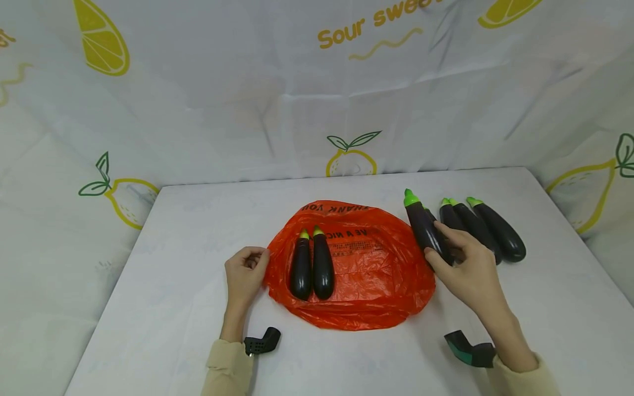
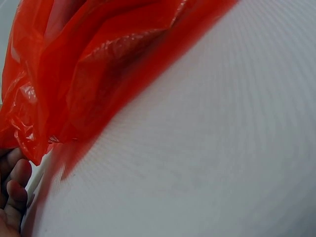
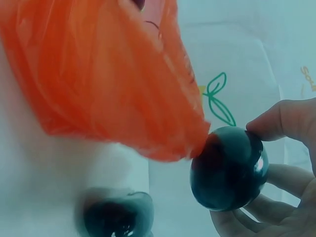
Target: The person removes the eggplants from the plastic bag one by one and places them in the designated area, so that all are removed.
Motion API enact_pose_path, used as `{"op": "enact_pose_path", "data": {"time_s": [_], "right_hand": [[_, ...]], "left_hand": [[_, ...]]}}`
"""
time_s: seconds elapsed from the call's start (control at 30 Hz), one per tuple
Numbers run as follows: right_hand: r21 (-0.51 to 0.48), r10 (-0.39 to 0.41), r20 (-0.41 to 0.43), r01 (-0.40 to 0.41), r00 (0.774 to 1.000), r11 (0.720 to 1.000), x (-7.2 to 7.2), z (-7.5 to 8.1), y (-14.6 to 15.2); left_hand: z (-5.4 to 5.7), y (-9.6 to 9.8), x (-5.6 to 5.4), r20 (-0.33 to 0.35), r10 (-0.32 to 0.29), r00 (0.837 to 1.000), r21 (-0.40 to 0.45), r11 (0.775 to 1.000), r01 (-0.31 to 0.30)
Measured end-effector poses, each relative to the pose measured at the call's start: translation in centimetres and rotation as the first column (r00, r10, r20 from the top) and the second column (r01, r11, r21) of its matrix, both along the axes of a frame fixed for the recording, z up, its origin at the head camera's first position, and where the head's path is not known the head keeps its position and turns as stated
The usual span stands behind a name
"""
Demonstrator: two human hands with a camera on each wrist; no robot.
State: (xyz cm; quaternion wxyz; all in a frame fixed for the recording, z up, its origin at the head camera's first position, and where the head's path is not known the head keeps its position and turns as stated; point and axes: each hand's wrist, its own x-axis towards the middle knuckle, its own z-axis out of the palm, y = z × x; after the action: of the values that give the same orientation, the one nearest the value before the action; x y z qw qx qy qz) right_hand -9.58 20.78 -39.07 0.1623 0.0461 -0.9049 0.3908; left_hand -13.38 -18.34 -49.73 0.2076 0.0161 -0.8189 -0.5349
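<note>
A red plastic bag lies spread with its mouth open, and two dark eggplants rest side by side inside it. My left hand pinches the bag's left rim; in the left wrist view its curled fingers show at the edge beside the red plastic. At the bag's right rim, my right hand grips an eggplant with a green stem end, tilted and raised. The right wrist view shows this eggplant's rounded end between thumb and fingers, close against the bag.
Three eggplants lie together on the white table at the right. Another eggplant is mostly hidden behind the held one. A white lemon-print cloth hangs behind the table. Black devices are worn at both wrists.
</note>
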Motion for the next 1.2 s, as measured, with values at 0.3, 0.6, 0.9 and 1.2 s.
{"op": "enact_pose_path", "data": {"time_s": [0.3, 0.6, 0.9, 1.2], "right_hand": [[0.005, -0.034, -0.006, 0.034, 0.999, 0.999, -0.5, -0.3, 1.5], [0.020, -0.051, -0.026, 0.052, 0.998, 0.998, -1.1, -0.5, 2.9], [0.033, -0.079, -0.064, 0.081, 0.995, 0.996, -2.2, -0.9, 5.1], [0.012, -0.123, -0.030, 0.123, 0.992, 0.992, -3.0, -1.2, 7.4]], "left_hand": [[0.0, 0.0, 0.0, 0.007, 0.008, 1.000, 0.006, 1.000, -0.008], [0.0, 0.0, 0.0, 0.006, 0.010, 1.000, -0.014, 1.000, -0.010], [-0.1, 0.0, 0.0, 0.007, 0.011, 1.000, -0.006, 1.000, -0.011], [-0.1, 0.0, 0.0, 0.013, 0.012, 1.000, -0.001, 1.000, -0.012]]}}
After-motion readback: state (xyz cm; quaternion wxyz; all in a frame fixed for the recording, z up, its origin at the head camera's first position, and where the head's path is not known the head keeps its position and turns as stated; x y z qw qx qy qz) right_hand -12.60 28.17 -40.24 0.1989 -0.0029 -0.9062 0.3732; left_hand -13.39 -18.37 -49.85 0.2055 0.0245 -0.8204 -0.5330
